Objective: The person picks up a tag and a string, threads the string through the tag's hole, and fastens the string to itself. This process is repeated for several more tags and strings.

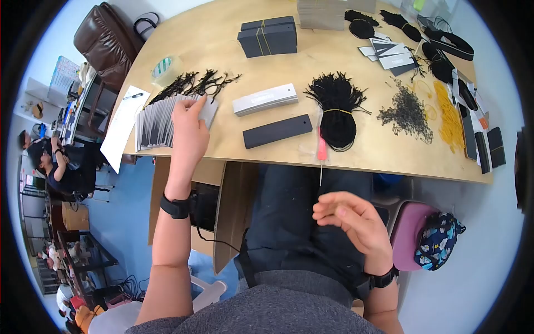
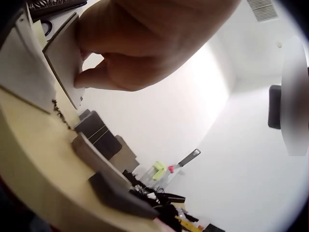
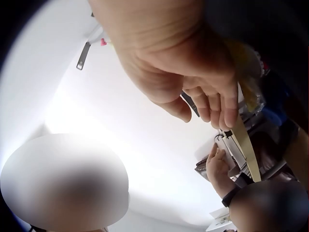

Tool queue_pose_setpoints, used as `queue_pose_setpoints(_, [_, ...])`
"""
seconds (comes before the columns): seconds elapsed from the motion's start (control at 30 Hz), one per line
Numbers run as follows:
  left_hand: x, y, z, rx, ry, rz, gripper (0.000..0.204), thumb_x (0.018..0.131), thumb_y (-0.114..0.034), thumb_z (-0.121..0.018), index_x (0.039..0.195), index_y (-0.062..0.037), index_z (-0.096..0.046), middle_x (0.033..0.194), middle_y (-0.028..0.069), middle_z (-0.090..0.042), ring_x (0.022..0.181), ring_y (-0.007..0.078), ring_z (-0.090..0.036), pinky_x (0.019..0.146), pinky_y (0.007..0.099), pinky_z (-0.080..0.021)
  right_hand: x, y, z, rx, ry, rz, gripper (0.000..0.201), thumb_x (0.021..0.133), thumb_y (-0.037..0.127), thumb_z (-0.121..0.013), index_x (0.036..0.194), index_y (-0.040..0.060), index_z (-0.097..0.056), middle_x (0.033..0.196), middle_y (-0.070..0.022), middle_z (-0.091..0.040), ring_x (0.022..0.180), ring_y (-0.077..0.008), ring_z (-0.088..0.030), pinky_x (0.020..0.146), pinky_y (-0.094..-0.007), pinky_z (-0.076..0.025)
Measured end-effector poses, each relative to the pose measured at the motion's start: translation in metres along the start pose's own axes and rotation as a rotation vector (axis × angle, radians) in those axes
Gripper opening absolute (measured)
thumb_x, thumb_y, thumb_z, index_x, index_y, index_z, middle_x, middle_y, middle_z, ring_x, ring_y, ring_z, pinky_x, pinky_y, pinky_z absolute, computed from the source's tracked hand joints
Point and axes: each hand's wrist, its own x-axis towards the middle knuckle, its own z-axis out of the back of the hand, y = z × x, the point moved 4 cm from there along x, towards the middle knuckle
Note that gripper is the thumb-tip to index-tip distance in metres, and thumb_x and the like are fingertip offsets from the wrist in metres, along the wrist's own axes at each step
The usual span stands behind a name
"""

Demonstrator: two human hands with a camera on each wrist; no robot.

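A fanned row of grey tags with black strings (image 1: pixel 161 119) stands on the wooden table (image 1: pixel 222 39) at its left front. My left hand (image 1: pixel 192 106) reaches into the right end of this row. In the left wrist view its thumb and fingers (image 2: pixel 91 72) pinch one grey tag (image 2: pixel 63 60). My right hand (image 1: pixel 345 214) hovers over my lap below the table edge, fingers loosely curled, holding nothing; in the right wrist view the right hand (image 3: pixel 203 92) also shows no object. A pink-handled needle tool (image 1: pixel 321 151) lies at the table's front edge.
On the table lie a grey tag stack (image 1: pixel 264 99), a black tag stack (image 1: pixel 276 131), a bundle of black strings (image 1: pixel 336 108), dark boxes (image 1: pixel 268 36), pins (image 1: pixel 409 114) and yellow bands (image 1: pixel 449 114). A purple stool (image 1: pixel 406 228) stands at my right.
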Motion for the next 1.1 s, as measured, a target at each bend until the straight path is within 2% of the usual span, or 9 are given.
queue_pose_setpoints(0.1, [-0.011,-0.012,-0.009,0.154,-0.036,0.009,0.052,0.077,0.013,-0.052,0.126,0.0009,-0.059,0.122,0.022,-0.048,0.114,0.0404,-0.043,0.097,0.0429,-0.04,0.009,0.025,-0.002,-0.467,-0.318,0.277,0.019,0.096,0.007,-0.06,0.113,0.0004,-0.065,0.094,-0.0074,-0.067,0.083,-0.0126,-0.062,0.077,-0.026,-0.05])
queue_pose_setpoints(0.17, [-0.014,-0.013,-0.01,0.248,-0.109,0.021,0.052,0.077,0.012,-0.053,0.128,0.0011,-0.057,0.126,0.0223,-0.046,0.118,0.041,-0.041,0.097,0.0459,-0.039,0.017,0.048,-0.005,-1.08,-0.51,0.547,0.016,0.089,0.002,-0.066,0.105,0.0029,-0.068,0.086,-0.0065,-0.061,0.077,-0.0148,-0.059,0.068,-0.0288,-0.048])
queue_pose_setpoints(0.3, [-0.032,-0.044,0.01,0.214,-0.237,-0.046,0.051,0.081,0.007,-0.055,0.132,-0.0007,-0.054,0.132,0.0206,-0.044,0.12,0.0386,-0.04,0.097,0.0487,-0.036,0.043,0.061,-0.001,-1.436,-0.65,0.891,0.018,0.08,-0.001,-0.071,0.098,0.005,-0.07,0.081,-0.0071,-0.054,0.075,-0.0199,-0.057,0.063,-0.0323,-0.047])
queue_pose_setpoints(0.37, [-0.048,-0.077,0.02,0.15,-0.247,-0.075,0.048,0.081,0.007,-0.058,0.128,-0.0025,-0.058,0.131,0.0176,-0.047,0.118,0.0349,-0.044,0.097,0.0439,-0.037,0.053,0.066,-0.007,-1.587,-0.595,0.955,0.02,0.076,-0.001,-0.072,0.095,0.0054,-0.069,0.082,-0.007,-0.051,0.077,-0.0243,-0.056,0.062,-0.0343,-0.047])
queue_pose_setpoints(0.5, [-0.078,-0.125,0.008,-0.522,0.099,-0.142,0.039,0.084,0.007,-0.061,0.123,0.0005,-0.062,0.116,0.0149,-0.059,0.101,0.0212,-0.061,0.085,0.0319,-0.049,0.062,0.063,-0.007,-1.688,-0.587,0.951,0.019,0.073,-0.001,-0.074,0.09,0.0048,-0.067,0.082,-0.0068,-0.052,0.077,-0.0237,-0.056,0.061,-0.0349,-0.046])
queue_pose_setpoints(0.63, [-0.102,-0.157,-0.015,-1.235,0.569,0.346,0.028,0.1,-0.006,-0.051,0.125,0.002,-0.06,0.111,0.0112,-0.066,0.096,0.0159,-0.065,0.081,0.0268,-0.052,0.05,0.059,-0.018,-1.612,-0.591,1.033,0.019,0.071,0.0,-0.075,0.086,0.0043,-0.064,0.081,-0.0074,-0.052,0.075,-0.0254,-0.055,0.06,-0.0355,-0.046])
queue_pose_setpoints(0.7, [-0.101,-0.159,-0.031,-1.286,0.656,0.385,0.033,0.104,-0.017,-0.048,0.127,0.0041,-0.058,0.109,0.013,-0.068,0.097,0.0181,-0.066,0.082,0.0299,-0.053,0.041,0.056,-0.026,-1.604,-0.58,1.052,0.019,0.07,0.0,-0.075,0.085,0.0042,-0.063,0.081,-0.0077,-0.052,0.074,-0.026,-0.056,0.059,-0.0357,-0.046])
queue_pose_setpoints(0.77, [-0.102,-0.166,-0.045,-1.671,0.882,0.587,0.039,0.105,-0.024,-0.046,0.126,0.0063,-0.057,0.111,0.0148,-0.067,0.098,0.0195,-0.066,0.082,0.0322,-0.054,0.03,0.048,-0.04,-1.64,-0.422,1.066,0.022,0.069,0.0,-0.075,0.086,0.0043,-0.064,0.081,-0.0082,-0.053,0.071,-0.0268,-0.055,0.058,-0.036,-0.045])
queue_pose_setpoints(1.1, [-0.099,-0.165,-0.058,-1.644,0.879,0.788,0.031,0.101,-0.02,-0.055,0.119,0.0032,-0.063,0.082,0.0001,-0.06,0.069,0.0085,-0.051,0.063,0.0225,-0.044,-0.009,-0.018,-0.068,-1.572,0.108,1.01,0.021,0.069,0.01,-0.064,0.089,0.0028,-0.064,0.079,-0.005,-0.049,0.066,-0.0191,-0.05,0.056,-0.0296,-0.04])
